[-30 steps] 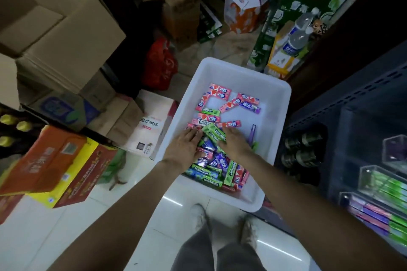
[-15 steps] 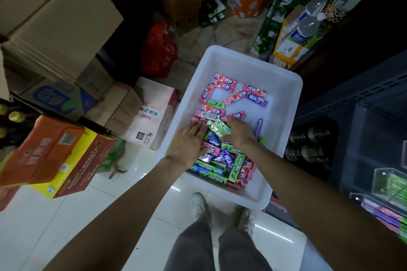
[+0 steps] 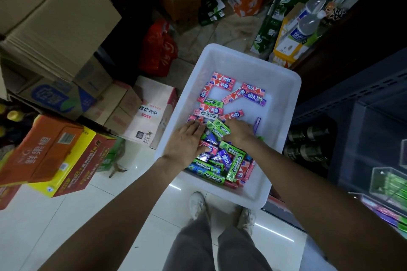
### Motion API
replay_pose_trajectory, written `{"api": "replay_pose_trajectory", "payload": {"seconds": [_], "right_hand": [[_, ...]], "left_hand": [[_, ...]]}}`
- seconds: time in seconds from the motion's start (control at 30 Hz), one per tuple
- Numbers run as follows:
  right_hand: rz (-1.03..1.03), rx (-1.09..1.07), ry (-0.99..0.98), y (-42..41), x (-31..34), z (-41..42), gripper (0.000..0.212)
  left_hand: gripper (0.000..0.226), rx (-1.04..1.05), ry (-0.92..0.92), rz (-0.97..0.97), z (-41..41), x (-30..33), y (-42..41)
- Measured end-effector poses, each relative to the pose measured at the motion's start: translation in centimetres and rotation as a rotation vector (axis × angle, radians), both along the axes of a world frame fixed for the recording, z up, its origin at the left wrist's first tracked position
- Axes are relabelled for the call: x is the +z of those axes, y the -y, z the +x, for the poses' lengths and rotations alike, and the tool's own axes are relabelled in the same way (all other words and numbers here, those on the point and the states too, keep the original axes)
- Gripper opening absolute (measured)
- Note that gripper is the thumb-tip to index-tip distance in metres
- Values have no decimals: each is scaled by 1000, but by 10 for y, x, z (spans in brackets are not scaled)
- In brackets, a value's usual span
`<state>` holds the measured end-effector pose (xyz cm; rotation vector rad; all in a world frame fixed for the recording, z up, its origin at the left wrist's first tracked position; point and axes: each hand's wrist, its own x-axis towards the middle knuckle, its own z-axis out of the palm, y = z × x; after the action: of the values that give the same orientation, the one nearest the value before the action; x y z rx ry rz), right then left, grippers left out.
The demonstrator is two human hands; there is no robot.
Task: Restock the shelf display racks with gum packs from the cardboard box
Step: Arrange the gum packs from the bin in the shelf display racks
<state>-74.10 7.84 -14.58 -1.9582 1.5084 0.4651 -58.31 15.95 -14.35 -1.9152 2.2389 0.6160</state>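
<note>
Where hands meet, gum packs hidden.

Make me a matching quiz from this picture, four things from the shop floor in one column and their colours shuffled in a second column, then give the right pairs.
Things:
1. plastic tub
2. Doublemint gum pack
3. plastic bag
4. juice carton

Colours:
A. orange
B. white
C. red
D. green

Pairs: 1-B, 2-D, 3-C, 4-A
</note>
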Motion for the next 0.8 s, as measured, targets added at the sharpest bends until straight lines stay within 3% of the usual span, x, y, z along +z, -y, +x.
{"api": "replay_pose_trajectory", "payload": {"seconds": [0.17, 0.27, 0.33, 0.4, 0.47, 0.57, 0.67, 0.8], "right_hand": [[-55, -220, 224, -4, -1, -6, 43], [9, -383, 474, -4, 9, -9, 29], [94, -451, 626, -6, 20, -12, 27], [155, -430, 676, -9, 32, -15, 28], [199, -380, 653, -11, 39, -17, 19], [215, -341, 622, -14, 42, -15, 26], [213, -328, 625, -17, 37, -18, 35], [168, -173, 406, -20, 25, -26, 37]], "left_hand": [[73, 135, -197, -9, -3, 1, 6], [52, 404, -502, -43, -16, 9, 14], [39, 690, -802, 21, -26, 18, 22], [34, 955, -1128, 144, -32, 26, 28], [11, 1057, -1294, 190, -34, 30, 29], [6, 1104, -1364, 206, -35, 34, 25], [11, 1109, -1317, 150, -30, 35, 21], [10, 1152, -1209, 103, -15, 31, 14]]}}
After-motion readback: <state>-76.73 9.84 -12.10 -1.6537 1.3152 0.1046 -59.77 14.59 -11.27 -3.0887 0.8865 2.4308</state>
